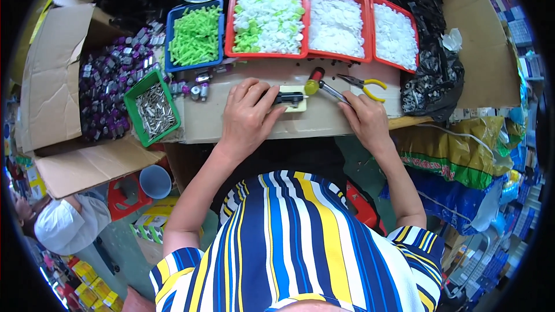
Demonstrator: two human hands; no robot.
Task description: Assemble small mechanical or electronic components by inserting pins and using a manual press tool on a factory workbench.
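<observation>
My left hand [247,117] is closed around one end of a small black plastic part [287,98], pressing it onto a cream-coloured block [297,108] on the cardboard-covered worktop. My right hand [367,120] grips the metal handle of a small mallet [313,85] with a red and yellow two-faced head. That head is over or beside the block's right end, close to the tip of the black part; whether they touch I cannot tell. Just beyond my right hand lie pliers [370,85] with yellow handles.
A blue tray of green pieces [195,36] and red trays of white and green caps [269,20] line the back. A green tray [151,107] of metal pins sits left, beside a carton of purple-silver parts [107,89]. A black bag [430,86] stands right. A person [69,222] sits lower left.
</observation>
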